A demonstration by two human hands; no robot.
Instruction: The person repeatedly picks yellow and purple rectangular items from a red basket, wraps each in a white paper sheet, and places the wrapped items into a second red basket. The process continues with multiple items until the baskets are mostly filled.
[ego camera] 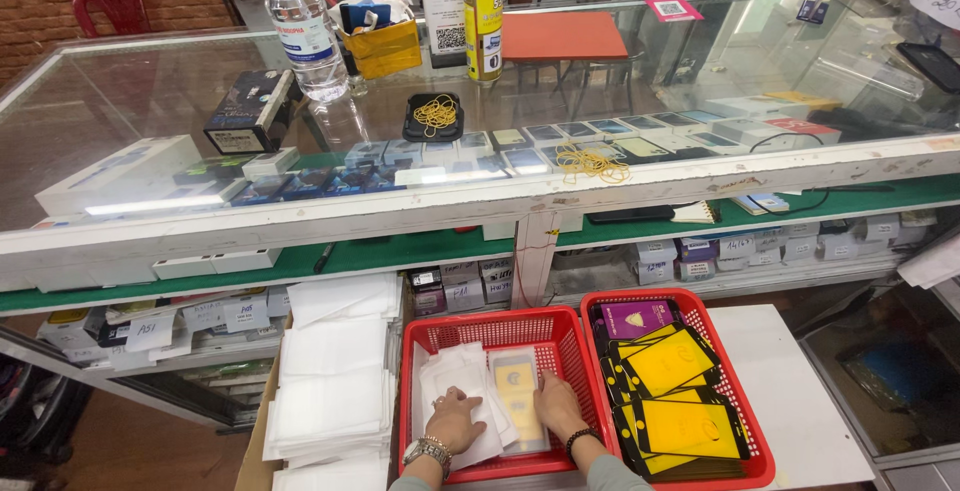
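Note:
My left hand [455, 419] lies flat on a pile of white sleeves [450, 376] inside the left red basket [490, 326]; a metal watch is on its wrist. My right hand [557, 406] rests beside it on a clear packet with a yellow card [517, 391] in the same basket; a dark bead bracelet sits on that wrist. Neither hand is closed around anything. The right red basket [720, 336] holds several black-and-yellow flat packets [670, 361] and a purple one [635, 319].
Stacks of white sleeves [335, 371] lie left of the baskets. A glass display counter [400, 201] spans the view ahead, carrying a water bottle [305, 26], a yellow spray can [484, 11], rubber bands [590, 164] and boxes. Shelves below hold small labelled boxes [700, 251].

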